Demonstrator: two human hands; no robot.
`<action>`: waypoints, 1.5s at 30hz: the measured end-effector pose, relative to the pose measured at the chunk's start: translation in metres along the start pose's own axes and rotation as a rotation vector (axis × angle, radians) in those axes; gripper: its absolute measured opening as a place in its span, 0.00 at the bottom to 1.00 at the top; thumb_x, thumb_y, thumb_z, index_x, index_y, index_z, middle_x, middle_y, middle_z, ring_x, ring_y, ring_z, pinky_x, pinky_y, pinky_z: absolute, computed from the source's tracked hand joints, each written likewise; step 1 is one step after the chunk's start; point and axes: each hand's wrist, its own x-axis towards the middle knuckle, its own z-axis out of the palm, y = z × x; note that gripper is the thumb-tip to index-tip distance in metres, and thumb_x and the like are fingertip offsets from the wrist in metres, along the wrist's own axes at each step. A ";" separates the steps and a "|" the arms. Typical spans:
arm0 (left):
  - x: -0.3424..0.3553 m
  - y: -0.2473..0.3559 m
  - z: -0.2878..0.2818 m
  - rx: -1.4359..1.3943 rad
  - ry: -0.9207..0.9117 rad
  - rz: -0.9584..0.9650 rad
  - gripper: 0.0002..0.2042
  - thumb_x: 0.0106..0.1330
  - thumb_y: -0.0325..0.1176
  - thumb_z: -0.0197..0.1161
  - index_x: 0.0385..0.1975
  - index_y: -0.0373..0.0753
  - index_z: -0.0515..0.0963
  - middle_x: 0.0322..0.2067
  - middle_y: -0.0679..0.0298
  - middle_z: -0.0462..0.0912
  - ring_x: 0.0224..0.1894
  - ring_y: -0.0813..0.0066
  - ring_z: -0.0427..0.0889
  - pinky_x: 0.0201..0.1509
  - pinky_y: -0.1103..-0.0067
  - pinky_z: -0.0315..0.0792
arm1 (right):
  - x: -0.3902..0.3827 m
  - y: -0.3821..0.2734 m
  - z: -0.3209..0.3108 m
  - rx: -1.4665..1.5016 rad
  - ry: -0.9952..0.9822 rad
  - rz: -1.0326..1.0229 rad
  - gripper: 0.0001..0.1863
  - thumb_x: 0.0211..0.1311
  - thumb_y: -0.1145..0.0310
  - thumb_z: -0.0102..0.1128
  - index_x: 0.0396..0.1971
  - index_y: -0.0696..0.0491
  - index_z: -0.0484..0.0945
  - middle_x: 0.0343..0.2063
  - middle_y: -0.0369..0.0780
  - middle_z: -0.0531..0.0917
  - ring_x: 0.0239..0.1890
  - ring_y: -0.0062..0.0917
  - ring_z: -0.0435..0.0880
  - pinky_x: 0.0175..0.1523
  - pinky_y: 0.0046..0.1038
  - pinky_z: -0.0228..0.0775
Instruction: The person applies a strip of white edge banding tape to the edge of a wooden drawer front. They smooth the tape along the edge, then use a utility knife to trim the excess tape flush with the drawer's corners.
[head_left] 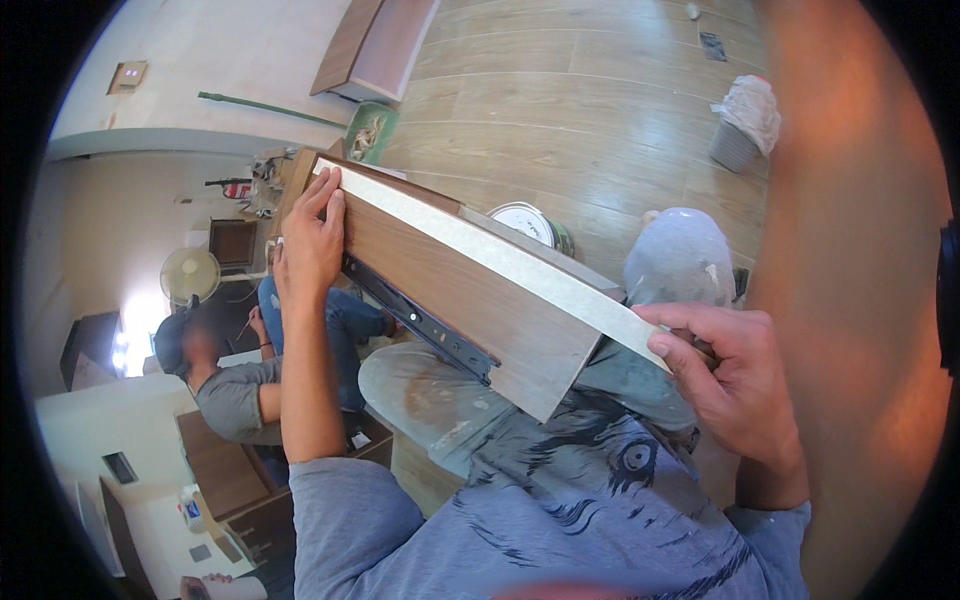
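The long, narrow, cream-white strip [490, 256] lies along the upper edge of a brown wood-grain drawer [470, 300], running from 10 o'clock down to 4 o'clock across my lap. My left hand [315, 240], at 10 o'clock, reaches up with its back showing and its fingertips on the strip's far end; I cannot tell whether the thumb closes on anything. My right hand [725, 370], between 3 and 4 o'clock, is bent inward at the wrist and pinches the near end between thumb and forefinger. A black metal slide rail [415, 315] sits on the drawer's side towards 8 o'clock. Past the drawer, pale wood-look floor planks [540, 110] spread at 12 o'clock, with a white-lidded round bucket [525, 222] at 1, a grey bin with a white bag [738, 148] at 2 and a green plastic tray [368, 135] at 11. A co-worker in a grey shirt [240, 400] is at 8 o'clock, below a round pale fan [190, 275] at 9. My right hand's other fingers are curled and partly hidden, the drawer covers part of the bucket, and the orange-brown surface [850, 300] at 3 o'clock is too blurred to identify.
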 end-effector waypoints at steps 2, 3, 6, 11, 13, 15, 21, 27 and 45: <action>0.000 0.000 0.000 0.000 -0.001 -0.001 0.19 0.81 0.36 0.61 0.66 0.39 0.84 0.68 0.46 0.83 0.71 0.49 0.81 0.77 0.67 0.71 | -0.001 -0.001 -0.002 0.016 -0.017 0.014 0.11 0.73 0.79 0.66 0.51 0.62 0.90 0.24 0.41 0.86 0.24 0.15 0.79 0.31 0.23 0.70; 0.000 -0.001 0.001 0.006 0.001 -0.002 0.19 0.81 0.36 0.61 0.66 0.39 0.84 0.68 0.46 0.83 0.72 0.49 0.81 0.77 0.67 0.71 | -0.001 -0.002 -0.003 -0.011 -0.028 0.037 0.11 0.73 0.79 0.66 0.51 0.62 0.90 0.23 0.41 0.86 0.24 0.15 0.79 0.31 0.23 0.70; -0.001 0.000 0.001 0.020 0.004 0.004 0.19 0.82 0.36 0.61 0.66 0.39 0.84 0.68 0.46 0.83 0.72 0.49 0.81 0.77 0.67 0.71 | -0.001 -0.004 -0.005 0.009 -0.031 0.010 0.12 0.73 0.79 0.66 0.52 0.62 0.90 0.23 0.41 0.86 0.24 0.15 0.79 0.31 0.23 0.70; 0.000 0.000 0.001 -0.009 0.003 0.004 0.18 0.82 0.35 0.61 0.66 0.38 0.84 0.68 0.45 0.83 0.71 0.49 0.81 0.76 0.67 0.71 | -0.001 -0.004 -0.003 0.017 -0.030 -0.016 0.12 0.74 0.79 0.66 0.52 0.62 0.90 0.23 0.40 0.85 0.24 0.15 0.78 0.31 0.23 0.69; 0.000 0.001 0.001 -0.013 0.000 -0.005 0.18 0.82 0.35 0.61 0.66 0.38 0.85 0.68 0.45 0.83 0.71 0.48 0.81 0.76 0.67 0.72 | -0.002 -0.005 -0.003 0.026 -0.035 -0.013 0.12 0.74 0.78 0.66 0.52 0.62 0.90 0.23 0.39 0.84 0.24 0.15 0.78 0.31 0.22 0.69; 0.000 0.001 0.000 -0.006 0.003 0.000 0.18 0.82 0.35 0.61 0.66 0.38 0.85 0.67 0.45 0.83 0.71 0.49 0.81 0.76 0.67 0.72 | -0.002 -0.005 -0.004 0.002 -0.045 -0.001 0.12 0.74 0.78 0.66 0.52 0.62 0.90 0.23 0.39 0.84 0.24 0.15 0.78 0.31 0.22 0.69; 0.001 0.000 0.000 0.029 0.003 -0.001 0.18 0.82 0.37 0.62 0.66 0.41 0.85 0.68 0.49 0.84 0.72 0.53 0.82 0.76 0.68 0.72 | 0.000 -0.006 -0.006 0.028 -0.066 0.039 0.12 0.74 0.77 0.67 0.52 0.62 0.90 0.26 0.41 0.86 0.27 0.18 0.80 0.33 0.24 0.71; 0.000 -0.001 -0.001 0.048 -0.004 -0.012 0.18 0.82 0.37 0.62 0.66 0.41 0.85 0.68 0.50 0.84 0.72 0.56 0.82 0.76 0.69 0.71 | -0.002 -0.010 -0.011 -0.001 -0.117 0.121 0.12 0.73 0.72 0.70 0.51 0.60 0.89 0.40 0.53 0.91 0.38 0.43 0.93 0.45 0.35 0.82; -0.001 0.019 -0.005 0.054 -0.032 -0.003 0.19 0.81 0.35 0.60 0.66 0.37 0.84 0.67 0.44 0.82 0.72 0.47 0.80 0.76 0.66 0.72 | 0.004 0.003 -0.007 0.028 -0.127 0.178 0.11 0.74 0.73 0.67 0.51 0.60 0.90 0.37 0.51 0.91 0.33 0.31 0.90 0.42 0.31 0.79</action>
